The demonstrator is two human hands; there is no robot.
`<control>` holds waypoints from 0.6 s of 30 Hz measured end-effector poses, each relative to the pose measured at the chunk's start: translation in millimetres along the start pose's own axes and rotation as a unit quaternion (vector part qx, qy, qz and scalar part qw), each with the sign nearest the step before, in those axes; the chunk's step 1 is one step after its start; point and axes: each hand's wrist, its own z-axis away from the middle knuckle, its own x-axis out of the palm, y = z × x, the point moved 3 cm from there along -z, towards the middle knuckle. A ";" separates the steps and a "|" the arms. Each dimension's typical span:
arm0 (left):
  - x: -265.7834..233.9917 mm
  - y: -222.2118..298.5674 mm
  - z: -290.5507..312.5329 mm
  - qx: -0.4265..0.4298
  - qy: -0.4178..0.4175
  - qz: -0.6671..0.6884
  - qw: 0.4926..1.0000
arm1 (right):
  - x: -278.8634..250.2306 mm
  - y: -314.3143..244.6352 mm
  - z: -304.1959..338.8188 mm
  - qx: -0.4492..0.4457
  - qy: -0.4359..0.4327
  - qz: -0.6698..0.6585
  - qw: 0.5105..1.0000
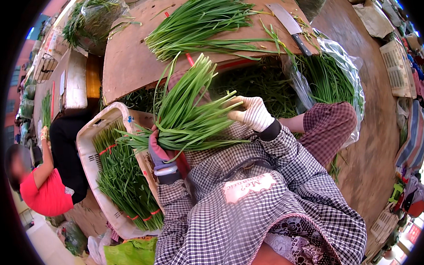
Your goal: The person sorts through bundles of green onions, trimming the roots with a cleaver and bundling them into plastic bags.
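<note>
Checked smock (233,211) fills the foreground, just below both hands. Left hand (158,150), purple glove: closed on the lower-left part of a loose bunch of long green leaves (188,119), other fingers mostly hidden behind it. Right hand (253,114), pale striped glove: fingers drawn narrow at the pale stem ends on the bunch's right side; can't tell if pinching or only touching. Key relation: bunch sits above the lap between the hands, left of the right fingertips, up and right of the left grip. Long axis fans out from that grip, one lobe running up, one running right; right hand is nearer the right lobe's ends. Left forearm points nearly straight up; right one slants in from lower right, back of hand up. Outward: white crate (84,158) left of the left hand, with red-banded bundles (122,182) in it; brown board (125,56) ahead carries a leaf pile (203,20) and a cleaver (285,18).
</note>
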 end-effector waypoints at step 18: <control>-10.6 -4.2 -4.1 0.103 0.013 -0.125 0.987 | -119.9 30.4 1.2 -0.059 0.196 0.355 0.912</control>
